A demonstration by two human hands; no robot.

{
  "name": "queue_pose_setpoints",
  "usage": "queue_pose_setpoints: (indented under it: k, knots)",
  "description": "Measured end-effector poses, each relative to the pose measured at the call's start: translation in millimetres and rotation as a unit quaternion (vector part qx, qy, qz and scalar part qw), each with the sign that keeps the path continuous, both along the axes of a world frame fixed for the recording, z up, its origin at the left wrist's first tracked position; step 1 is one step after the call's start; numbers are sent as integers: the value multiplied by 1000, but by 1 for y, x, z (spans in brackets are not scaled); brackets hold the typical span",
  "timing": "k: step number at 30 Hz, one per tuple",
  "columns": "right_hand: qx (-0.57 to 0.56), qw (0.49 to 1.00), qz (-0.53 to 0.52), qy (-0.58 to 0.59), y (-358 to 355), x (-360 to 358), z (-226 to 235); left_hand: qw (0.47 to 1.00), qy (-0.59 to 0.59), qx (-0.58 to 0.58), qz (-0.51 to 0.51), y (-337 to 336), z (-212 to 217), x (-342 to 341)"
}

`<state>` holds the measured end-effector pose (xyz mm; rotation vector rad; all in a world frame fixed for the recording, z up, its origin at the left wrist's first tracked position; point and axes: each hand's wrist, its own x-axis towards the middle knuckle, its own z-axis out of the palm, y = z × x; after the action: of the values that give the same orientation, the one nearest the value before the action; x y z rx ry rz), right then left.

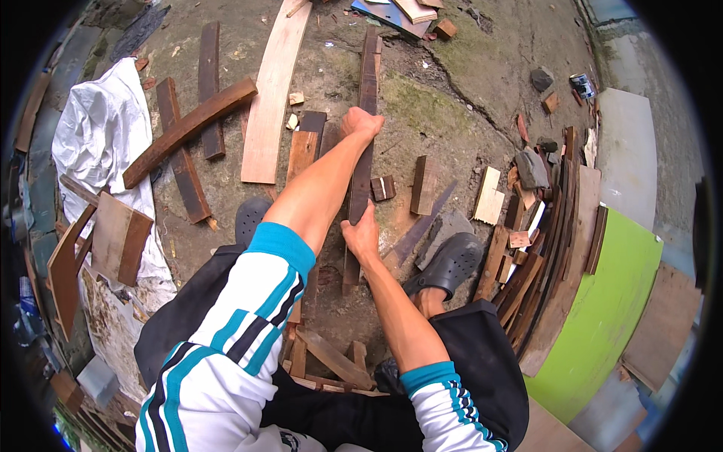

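Left hand (pixel 360 123) closed in a fist around the far part of a long dark wooden plank (pixel 365 105), gripping it near mid-length. Right hand (pixel 363 235) wrapped around the same plank nearer the body, fingers curled on its edge. Plank runs near-to-far down the scene centre, lying on the cracked concrete ground (pixel 452 83), near end between the two feet. Grey clog (pixel 450 264) on right foot just right of plank; other clog (pixel 250 218) to the left, partly hidden by the left arm. Wide pale board (pixel 273 90) lies left of plank. Curved dark beam (pixel 188 129) crosses other dark slats far left, beside white sheet (pixel 98 128). Stack of dark planks (pixel 553 226) right, against green panel (pixel 610 301). Small offcut blocks (pixel 382 187) just right of plank.
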<state>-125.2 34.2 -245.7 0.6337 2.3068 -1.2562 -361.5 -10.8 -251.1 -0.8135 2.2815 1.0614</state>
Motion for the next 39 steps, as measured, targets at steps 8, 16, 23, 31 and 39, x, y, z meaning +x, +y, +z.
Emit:
queue_pose_setpoints:
  k: [8,16,23,31,39]
  knots:
    - [-88,994,-51,-29,7,-6,2,999,6,-17,28,11,3,-1]
    - [-103,993,-54,4,-3,-6,0,999,36,-24,13,14,0,1]
    - [-96,993,-62,9,-4,-4,-5,999,37,-29,3,18,-1,0]
    - [-101,992,-70,-16,-7,-9,12,999,21,-38,-1,16,-10,-5]
    - [-89,994,-64,-25,-2,0,6,999,15,-32,-10,11,-6,1]
